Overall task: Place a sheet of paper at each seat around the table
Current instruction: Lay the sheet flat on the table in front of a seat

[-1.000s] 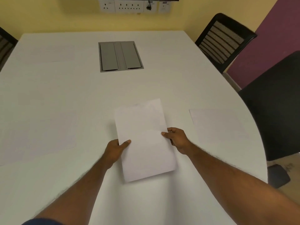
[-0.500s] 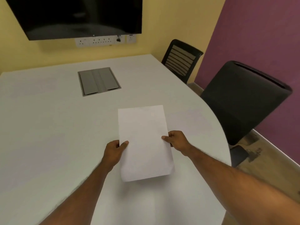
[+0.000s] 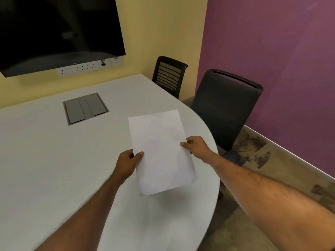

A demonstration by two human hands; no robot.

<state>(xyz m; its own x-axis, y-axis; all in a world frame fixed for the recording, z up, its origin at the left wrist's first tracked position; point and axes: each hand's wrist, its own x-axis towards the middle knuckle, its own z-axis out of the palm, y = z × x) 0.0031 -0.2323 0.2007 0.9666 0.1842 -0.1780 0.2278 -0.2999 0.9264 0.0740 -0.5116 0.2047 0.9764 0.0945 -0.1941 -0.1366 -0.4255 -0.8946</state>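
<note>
I hold a white sheet of paper (image 3: pixel 161 151) with both hands above the right part of the white table (image 3: pixel 45 160). My left hand (image 3: pixel 127 163) pinches its left edge, thumb on top. My right hand (image 3: pixel 196 146) pinches its right edge. The sheet hovers clear of the tabletop and casts a shadow below its near end. A black padded chair (image 3: pixel 224 107) stands at the table's right curved edge, just beyond the sheet. A second black chair with a slatted back (image 3: pixel 169 75) stands farther along that side.
A grey cable hatch (image 3: pixel 85 108) is set into the table's middle. A dark wall screen (image 3: pixel 58 31) hangs on the yellow wall above a row of sockets (image 3: pixel 87 67). The purple wall (image 3: pixel 272 60) and a strip of floor (image 3: pixel 272 160) lie to the right.
My view has swung up and to the right, bringing the screen and purple wall in. The sheet, still in both hands, has shifted right toward the padded chair. The sheets lying on the table are no longer visible.
</note>
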